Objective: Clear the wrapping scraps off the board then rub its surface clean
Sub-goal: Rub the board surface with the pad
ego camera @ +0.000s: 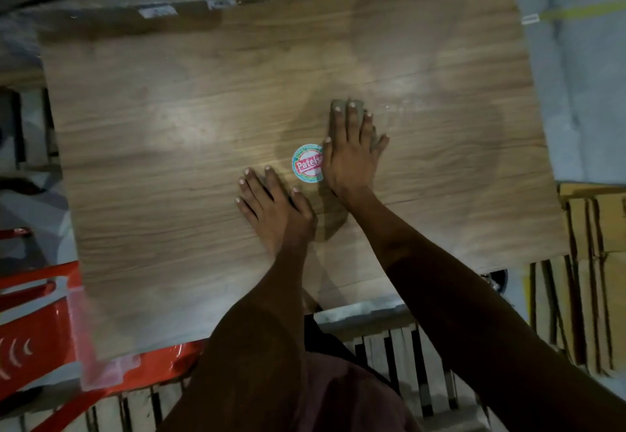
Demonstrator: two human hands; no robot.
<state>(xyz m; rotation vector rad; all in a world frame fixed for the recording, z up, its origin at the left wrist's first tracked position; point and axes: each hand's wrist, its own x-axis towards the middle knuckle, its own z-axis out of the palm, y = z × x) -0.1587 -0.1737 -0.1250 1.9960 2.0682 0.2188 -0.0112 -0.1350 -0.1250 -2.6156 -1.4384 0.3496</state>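
Board (pixel 169 160) lay flat: wide, stiff, likely heavy, with a slick laminate face and no scraps seen. Soft thin cloth (pixel 335 103) sat just beyond the sticker (pixel 307 163) under the right hand (pixel 349 154); no closed grip, fingers straight and pressing. Left hand (pixel 271 204) lay flat just nearer than the sticker. Dim room; red chair (pixel 30 296) far left of the sticker.

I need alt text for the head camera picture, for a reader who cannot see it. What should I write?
A person's right hand presses a small grey-brown cloth flat on a large wood-grain board, while the left hand rests flat beside it. A round sticker with a red label lies between the hands.
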